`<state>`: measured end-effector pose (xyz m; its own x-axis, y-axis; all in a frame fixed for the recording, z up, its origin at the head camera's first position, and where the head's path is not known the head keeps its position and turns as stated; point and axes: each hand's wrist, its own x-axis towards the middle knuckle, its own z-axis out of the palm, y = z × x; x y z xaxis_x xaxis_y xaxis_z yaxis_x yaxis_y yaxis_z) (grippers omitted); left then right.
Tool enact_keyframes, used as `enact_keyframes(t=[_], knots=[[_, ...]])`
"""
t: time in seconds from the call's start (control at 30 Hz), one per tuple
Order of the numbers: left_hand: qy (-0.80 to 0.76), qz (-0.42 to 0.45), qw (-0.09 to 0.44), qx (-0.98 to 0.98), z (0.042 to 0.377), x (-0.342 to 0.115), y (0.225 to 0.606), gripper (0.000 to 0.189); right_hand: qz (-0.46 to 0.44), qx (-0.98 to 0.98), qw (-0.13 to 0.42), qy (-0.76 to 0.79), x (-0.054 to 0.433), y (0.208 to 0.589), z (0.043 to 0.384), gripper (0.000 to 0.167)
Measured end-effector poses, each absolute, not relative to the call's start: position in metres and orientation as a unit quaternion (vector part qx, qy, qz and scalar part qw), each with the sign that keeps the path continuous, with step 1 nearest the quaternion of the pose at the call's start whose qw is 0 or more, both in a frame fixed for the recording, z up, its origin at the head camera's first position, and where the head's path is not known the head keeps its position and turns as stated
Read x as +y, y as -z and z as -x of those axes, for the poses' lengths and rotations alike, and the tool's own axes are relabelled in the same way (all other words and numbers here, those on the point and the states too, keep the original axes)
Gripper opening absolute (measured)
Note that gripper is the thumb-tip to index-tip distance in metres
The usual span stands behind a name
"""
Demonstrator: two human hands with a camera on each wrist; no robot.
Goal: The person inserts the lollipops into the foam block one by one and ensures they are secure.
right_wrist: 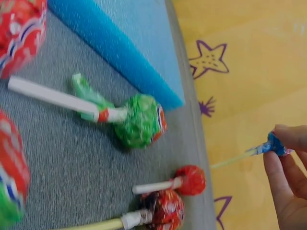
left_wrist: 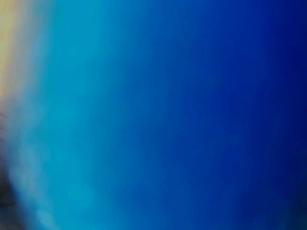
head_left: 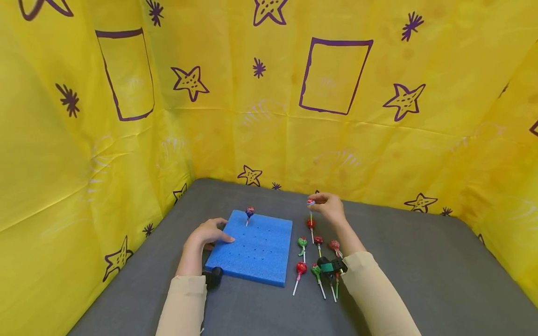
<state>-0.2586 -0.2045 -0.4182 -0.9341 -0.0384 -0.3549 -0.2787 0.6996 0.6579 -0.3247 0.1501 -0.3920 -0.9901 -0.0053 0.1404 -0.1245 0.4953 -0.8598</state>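
Note:
My right hand point(head_left: 333, 211) pinches a lollipop point(right_wrist: 273, 143) by its blue-wrapped head, between thumb and fingertips. Its pale yellow stick hangs down, above the loose lollipops on the table. At the left edge of a blue foam board point(head_left: 269, 270) my left hand point(head_left: 207, 234) grips the board, thumb on top and the other fingers partly hidden along the side. Small holes dot the board's top. One dark blue and red lollipop point(head_left: 250, 212) stands upright near its far left corner. In the left wrist view only a blurred blue surface shows.
Several loose lollipops lie right of the board on the grey table point(head_left: 420, 270), among them a green one point(right_wrist: 139, 122) and a red one point(right_wrist: 192, 179). Some are partly hidden by my right wrist. A yellow patterned curtain point(head_left: 235, 140) encloses the table's back and sides.

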Motion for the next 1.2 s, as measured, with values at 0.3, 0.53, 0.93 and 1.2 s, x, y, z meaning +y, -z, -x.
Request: enact_keyframes(t=[0.3, 0.53, 0.93, 1.2], knots=[[-0.385, 0.087, 0.159, 0.905, 0.258, -0.205, 0.419, 0.077, -0.043, -0.847, 0.07, -0.525, 0.132, 0.386, 0.32, 0.032], [-0.392, 0.091, 0.157, 0.902, 0.26, -0.204, 0.421, 0.078, -0.046, -0.84, 0.064, -0.536, 0.117, 0.386, 0.317, 0.032], [-0.386, 0.093, 0.158, 0.904, 0.26, -0.205, 0.42, 0.077, -0.066, -0.817, 0.068, -0.568, 0.084, 0.4, 0.313, 0.029], [-0.382, 0.092, 0.157, 0.906, 0.26, -0.204, 0.42, 0.077, -0.073, -0.789, 0.062, -0.607, 0.063, 0.405, 0.307, 0.028]])
